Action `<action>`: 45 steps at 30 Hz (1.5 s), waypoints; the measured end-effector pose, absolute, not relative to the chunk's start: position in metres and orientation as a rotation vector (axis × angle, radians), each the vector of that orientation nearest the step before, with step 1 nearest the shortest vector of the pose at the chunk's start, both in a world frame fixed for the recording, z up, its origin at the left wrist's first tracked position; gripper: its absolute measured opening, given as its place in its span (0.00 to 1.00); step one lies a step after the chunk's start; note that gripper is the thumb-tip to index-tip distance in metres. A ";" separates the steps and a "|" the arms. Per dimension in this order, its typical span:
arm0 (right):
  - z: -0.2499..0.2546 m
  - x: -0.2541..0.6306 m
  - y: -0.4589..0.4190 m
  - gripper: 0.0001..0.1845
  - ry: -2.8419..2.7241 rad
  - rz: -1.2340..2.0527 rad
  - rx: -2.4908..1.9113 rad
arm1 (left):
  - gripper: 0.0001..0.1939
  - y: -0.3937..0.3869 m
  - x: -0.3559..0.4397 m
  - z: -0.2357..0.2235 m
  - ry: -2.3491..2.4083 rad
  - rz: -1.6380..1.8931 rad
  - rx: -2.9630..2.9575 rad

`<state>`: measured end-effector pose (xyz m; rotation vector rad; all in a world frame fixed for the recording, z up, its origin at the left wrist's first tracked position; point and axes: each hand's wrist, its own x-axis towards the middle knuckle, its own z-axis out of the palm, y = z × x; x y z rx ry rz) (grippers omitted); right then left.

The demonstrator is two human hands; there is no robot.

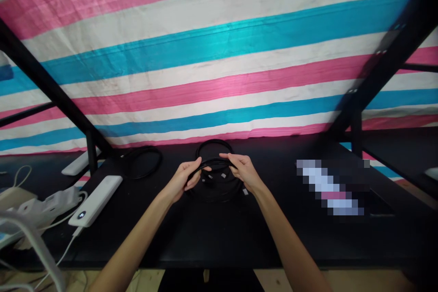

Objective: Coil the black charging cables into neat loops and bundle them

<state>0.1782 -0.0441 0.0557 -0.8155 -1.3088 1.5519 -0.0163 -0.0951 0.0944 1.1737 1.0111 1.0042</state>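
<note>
Both my hands hold a coiled black cable [216, 162] above the middle of the black table. My left hand [185, 177] grips the left side of the coil between thumb and fingers. On its right side, my right hand [243, 171] is closed round the strands. Below and behind them, more black cable loops [215, 142] lie on the table. Several light-coloured plug ends show under and between my hands, one connector [245, 191] just below my right hand. Which loop each plug belongs to, I cannot tell.
Another black cable coil [142, 162] lies at the back left. A white power bank [96, 200] with a white cord rests near a white power strip [51, 207]. A dark phone-like object [379, 203], partly pixelated, lies right. Black frame bars [379, 59] slant before a striped sheet [219, 41].
</note>
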 end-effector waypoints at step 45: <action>0.060 0.180 -0.052 0.25 -1.088 1.718 -0.473 | 0.09 -0.126 0.014 0.060 0.867 1.240 0.436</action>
